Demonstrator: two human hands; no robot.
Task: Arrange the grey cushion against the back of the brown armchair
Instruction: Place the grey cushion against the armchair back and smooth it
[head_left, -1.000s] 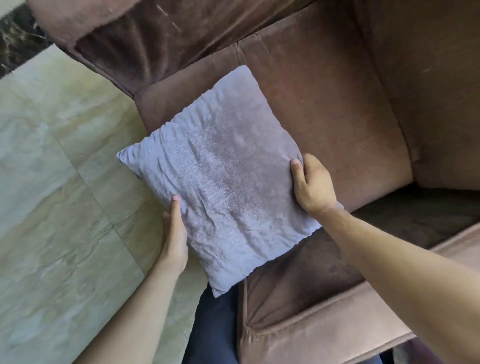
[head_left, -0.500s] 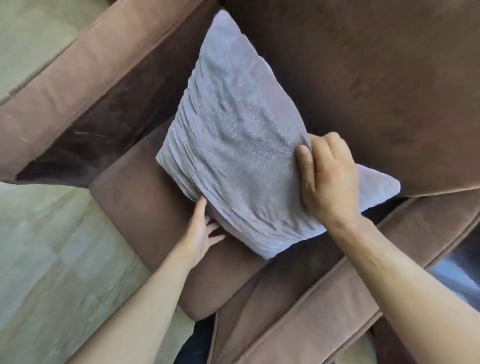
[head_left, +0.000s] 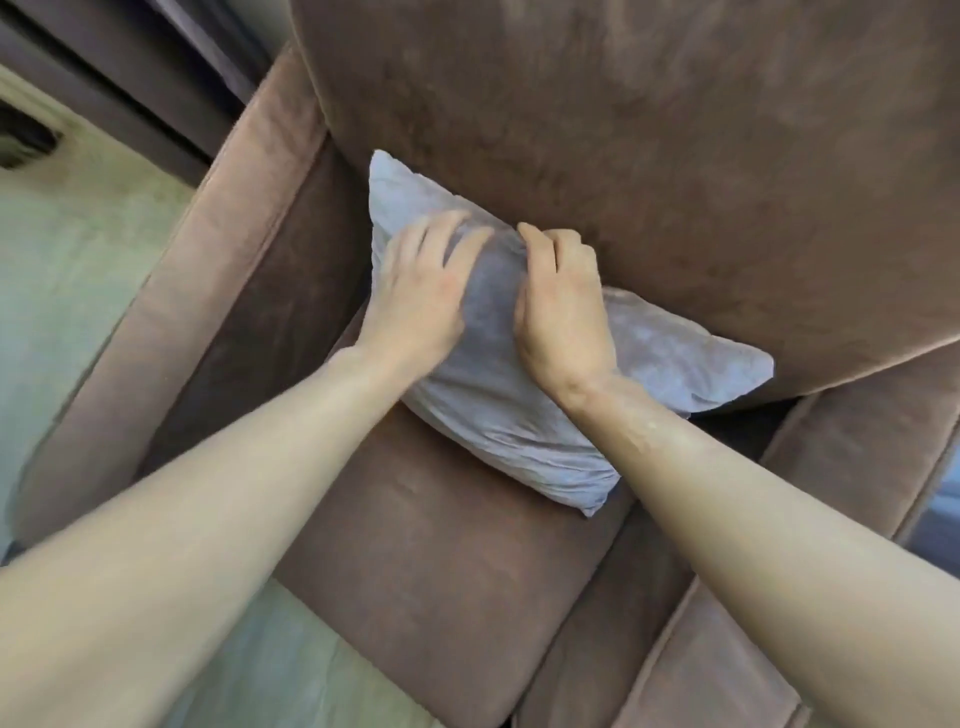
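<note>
Cushion is pressed against the far armchair back by the left hand, fingers spread, and right hand, fingers curled on fabric; release likely follows.

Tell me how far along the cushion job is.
Mostly done: the grey cushion sits on the seat, its top edge against the armchair back. In hand: the left hand and right hand press on its front. Left: it looks tilted, so straighten it and let go.

Seat cushion front bare; grey cushion fills backrest base; armrests flank.
</note>
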